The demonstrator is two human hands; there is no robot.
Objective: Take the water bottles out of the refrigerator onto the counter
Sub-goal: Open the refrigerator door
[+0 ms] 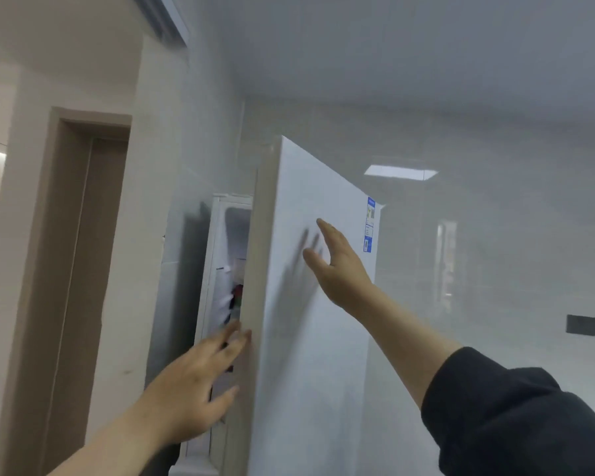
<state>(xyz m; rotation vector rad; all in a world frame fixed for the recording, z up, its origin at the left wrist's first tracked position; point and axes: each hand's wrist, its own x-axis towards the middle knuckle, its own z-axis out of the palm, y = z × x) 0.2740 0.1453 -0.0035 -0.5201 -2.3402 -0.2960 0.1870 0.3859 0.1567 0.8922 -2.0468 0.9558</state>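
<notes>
A white refrigerator door (310, 304) stands partly ajar in the middle of the view. Its beige side edge (255, 269) faces me. Through the narrow gap I glimpse the lit refrigerator interior (229, 269) with blurred shelf contents; no water bottle can be made out. My left hand (193, 386) is open, fingers spread, fingertips at the door's edge. My right hand (337, 266) is open and flat against the door's front, just left of a blue label (370, 224). Both hands hold nothing.
A brown doorway (79, 269) stands at the left beside a beige wall. Glossy grey wall tiles (495, 235) run behind and right of the refrigerator. A dark bar (589, 326) is fixed on the wall at the right. No counter is in view.
</notes>
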